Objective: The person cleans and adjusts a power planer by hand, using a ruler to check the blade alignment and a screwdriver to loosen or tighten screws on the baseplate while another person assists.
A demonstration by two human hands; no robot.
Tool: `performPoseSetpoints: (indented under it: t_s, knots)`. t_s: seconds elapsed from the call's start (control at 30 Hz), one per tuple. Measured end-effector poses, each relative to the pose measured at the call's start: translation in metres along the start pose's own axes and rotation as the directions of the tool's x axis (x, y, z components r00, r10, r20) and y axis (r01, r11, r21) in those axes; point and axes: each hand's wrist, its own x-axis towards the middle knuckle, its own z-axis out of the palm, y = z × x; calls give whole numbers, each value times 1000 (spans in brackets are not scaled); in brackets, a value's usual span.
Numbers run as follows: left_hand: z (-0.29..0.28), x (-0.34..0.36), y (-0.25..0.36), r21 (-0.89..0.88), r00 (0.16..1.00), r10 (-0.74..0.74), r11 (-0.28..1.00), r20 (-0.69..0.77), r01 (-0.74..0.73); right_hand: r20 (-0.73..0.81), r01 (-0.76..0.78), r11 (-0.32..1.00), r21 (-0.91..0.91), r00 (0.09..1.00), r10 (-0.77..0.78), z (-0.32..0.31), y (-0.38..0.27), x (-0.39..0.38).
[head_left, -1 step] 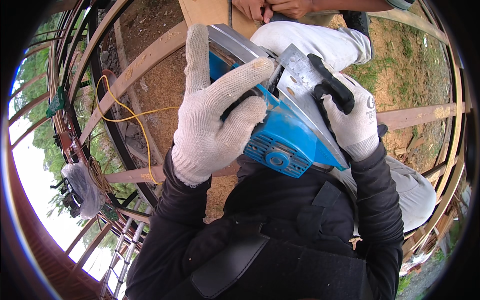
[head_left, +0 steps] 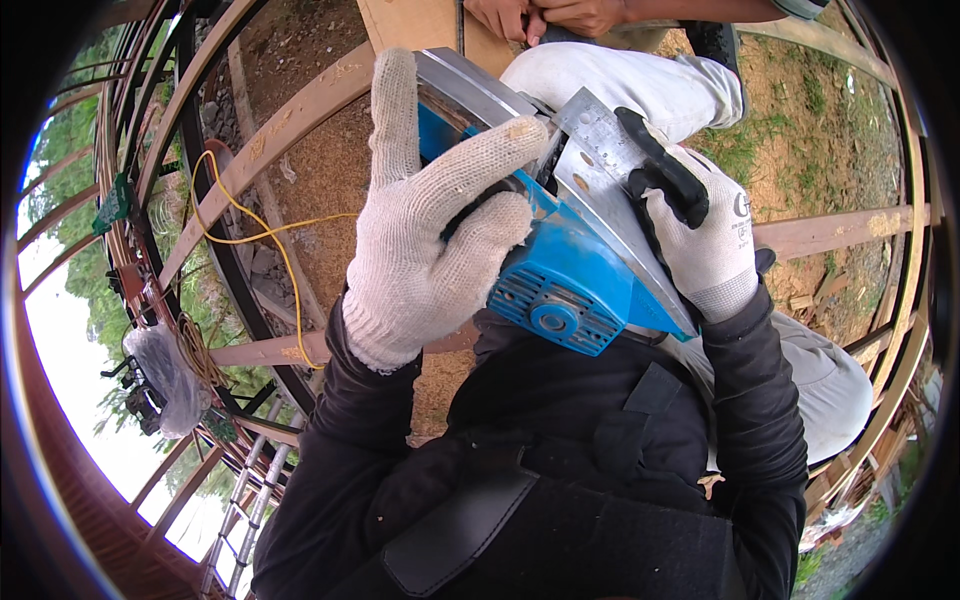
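Blue planer flanked by two gloved hands

The blue planer (head_left: pixel 590 270) is set slantwise above the wearer's lap, its long axis run from far left to near right. Its long metal sole (head_left: pixel 602 140) is turned toward the right, and its vented motor housing (head_left: pixel 553 318) is turned toward the torso. The planer's left side is covered by the left hand (head_left: pixel 415 230), its sole side by the right hand (head_left: pixel 705 215); neither is clearly nearer.

The left hand's digits are spread wide, one pointed away from the wearer and two laid across the planer; no closed hold is seen, and whether the fingertips are pressed on it cannot be told. The right hand's dark-tipped fingers are bent in at the sole's edge, by which the planer seems to be held. Beyond the planer, a co-worker's hands (head_left: pixel 510 18) can be seen; to its left, a yellow cord (head_left: pixel 270 233) is looped.
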Motion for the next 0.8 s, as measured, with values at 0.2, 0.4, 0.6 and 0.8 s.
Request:
performPoseSetpoints:
  t_s: [0.2,0.4,0.6,0.8]
  knots:
    - [2,-2,2,44,999,-21,999,-28,22,-13,36,999,8,999,-36,1,3,0]
    - [3,-2,-1,41,999,26,999,-47,-24,-6,27,999,26,1000,-27,2,6,0]
    - [2,-1,0,-21,1000,-3,1000,-24,3,26,-4,1000,3,1000,4,0,1,0]
    - [2,-1,2,-3,999,-33,999,-14,33,-23,29,999,16,999,-28,4,3,-1]
